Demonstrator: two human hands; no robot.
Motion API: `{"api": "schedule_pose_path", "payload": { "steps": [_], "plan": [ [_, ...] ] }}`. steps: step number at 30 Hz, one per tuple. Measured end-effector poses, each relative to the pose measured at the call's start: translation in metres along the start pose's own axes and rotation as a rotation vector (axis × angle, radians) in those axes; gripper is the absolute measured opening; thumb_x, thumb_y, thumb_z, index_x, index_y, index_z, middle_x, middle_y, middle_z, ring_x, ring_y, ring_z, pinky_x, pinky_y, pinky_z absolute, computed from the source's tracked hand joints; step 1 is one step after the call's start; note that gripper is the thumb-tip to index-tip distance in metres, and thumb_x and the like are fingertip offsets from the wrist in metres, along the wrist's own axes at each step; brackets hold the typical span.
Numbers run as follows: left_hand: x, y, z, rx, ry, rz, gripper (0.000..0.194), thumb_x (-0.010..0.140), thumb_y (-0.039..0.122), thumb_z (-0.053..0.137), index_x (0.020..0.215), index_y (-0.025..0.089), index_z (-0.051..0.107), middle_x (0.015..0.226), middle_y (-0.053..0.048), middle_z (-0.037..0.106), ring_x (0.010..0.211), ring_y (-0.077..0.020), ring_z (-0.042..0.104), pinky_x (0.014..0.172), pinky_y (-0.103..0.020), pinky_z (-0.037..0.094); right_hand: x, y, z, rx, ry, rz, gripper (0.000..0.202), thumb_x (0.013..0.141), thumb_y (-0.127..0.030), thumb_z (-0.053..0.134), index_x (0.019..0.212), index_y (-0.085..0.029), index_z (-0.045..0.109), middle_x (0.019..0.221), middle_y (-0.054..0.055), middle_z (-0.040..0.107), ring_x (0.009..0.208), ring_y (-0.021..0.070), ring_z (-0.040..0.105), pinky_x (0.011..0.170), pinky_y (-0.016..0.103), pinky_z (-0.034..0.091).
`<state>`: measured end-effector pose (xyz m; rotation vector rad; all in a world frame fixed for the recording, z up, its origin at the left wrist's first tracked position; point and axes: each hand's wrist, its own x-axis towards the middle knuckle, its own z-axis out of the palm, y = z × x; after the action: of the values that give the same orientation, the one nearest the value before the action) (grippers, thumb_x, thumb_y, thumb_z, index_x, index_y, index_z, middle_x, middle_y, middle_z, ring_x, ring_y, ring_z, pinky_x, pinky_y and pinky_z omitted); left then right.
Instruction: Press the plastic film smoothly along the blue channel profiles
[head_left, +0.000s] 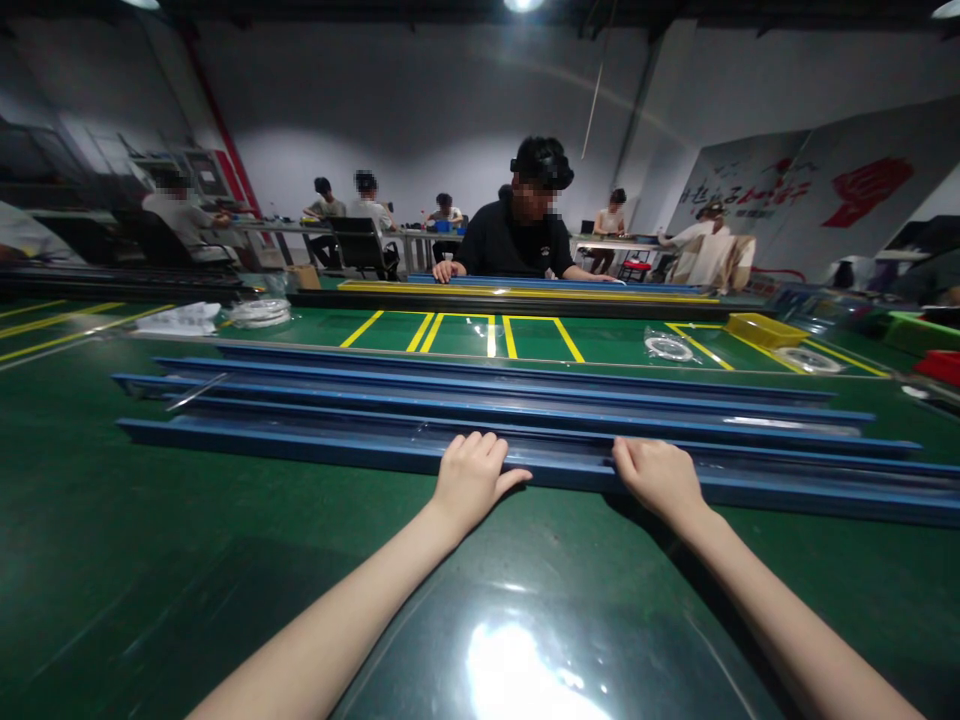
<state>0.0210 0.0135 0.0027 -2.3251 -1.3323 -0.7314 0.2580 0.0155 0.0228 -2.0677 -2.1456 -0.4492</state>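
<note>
Several long blue U-shaped channels lie side by side across the green table. The nearest blue channel (300, 452) runs from the left out past the right edge of the view. Near its middle, my left hand (471, 485) has its fingers bent over the front wall, with the thumb along the near side. Farther right, my right hand (661, 480) is closed on the same wall, its fingertips partly hidden. Behind it lie the other blue channels (480, 400). A thin metal rod (196, 392) slants across their left ends.
The green table (187, 580) bears yellow tape lines. Beyond the channels are coiled clear tubing (259, 313), another coil (669, 347) and a yellow tray (765, 330). Opposite me, a co-worker in black (514, 235) has hands at another long blue piece. Other people sit farther back.
</note>
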Motion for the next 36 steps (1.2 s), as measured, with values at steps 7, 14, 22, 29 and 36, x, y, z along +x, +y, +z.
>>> {"api": "schedule_pose_path", "payload": {
  "steps": [7, 14, 22, 29, 36],
  "plan": [
    [-0.0023, 0.001, 0.0031, 0.052, -0.017, 0.034, 0.037, 0.078, 0.051, 0.04, 0.071, 0.017, 0.052, 0.069, -0.004, 0.055, 0.068, -0.018, 0.048, 0.06, -0.03, 0.029, -0.0002, -0.0003, 0.0005, 0.003, 0.016, -0.003, 0.047, 0.083, -0.031, 0.023, 0.057, -0.018, 0.06, 0.063, 0.006, 0.065, 0.058, 0.016, 0.058, 0.047, 0.024, 0.024],
    [-0.0023, 0.0024, 0.0042, 0.028, -0.016, 0.036, 0.034, 0.079, 0.047, 0.039, 0.072, 0.016, 0.053, 0.071, -0.005, 0.056, 0.071, -0.0185, 0.048, 0.062, -0.032, 0.03, -0.0005, -0.0002, 0.0, -0.003, 0.018, -0.008, 0.047, 0.083, -0.031, 0.023, 0.056, -0.018, 0.059, 0.062, 0.006, 0.065, 0.058, 0.0168, 0.058, 0.046, 0.024, 0.023],
    [-0.0029, 0.0025, 0.0041, 0.039, -0.03, 0.038, 0.035, 0.079, 0.047, 0.038, 0.072, 0.016, 0.052, 0.071, -0.004, 0.056, 0.071, -0.0186, 0.049, 0.063, -0.032, 0.03, -0.0013, 0.0004, 0.0029, 0.008, 0.061, -0.021, 0.047, 0.083, -0.031, 0.024, 0.055, -0.018, 0.058, 0.061, 0.005, 0.064, 0.057, 0.0161, 0.058, 0.046, 0.024, 0.022],
    [-0.0025, 0.0017, 0.0051, 0.022, -0.017, 0.041, 0.033, 0.079, 0.046, 0.039, 0.073, 0.016, 0.053, 0.071, -0.005, 0.057, 0.07, -0.0184, 0.049, 0.063, -0.032, 0.03, -0.0021, 0.0011, 0.0033, 0.016, 0.06, -0.067, 0.046, 0.084, -0.032, 0.023, 0.057, -0.018, 0.058, 0.065, 0.004, 0.065, 0.061, 0.0157, 0.058, 0.048, 0.024, 0.023],
    [-0.0026, 0.0026, 0.0027, 0.013, -0.025, 0.019, 0.03, 0.078, 0.044, 0.04, 0.075, 0.017, 0.052, 0.07, -0.004, 0.057, 0.07, -0.0188, 0.048, 0.063, -0.032, 0.03, -0.002, 0.0015, 0.0015, 0.009, 0.024, -0.097, 0.047, 0.085, -0.032, 0.021, 0.059, -0.018, 0.058, 0.067, 0.005, 0.065, 0.064, 0.0163, 0.059, 0.049, 0.025, 0.025]
  ]
}}
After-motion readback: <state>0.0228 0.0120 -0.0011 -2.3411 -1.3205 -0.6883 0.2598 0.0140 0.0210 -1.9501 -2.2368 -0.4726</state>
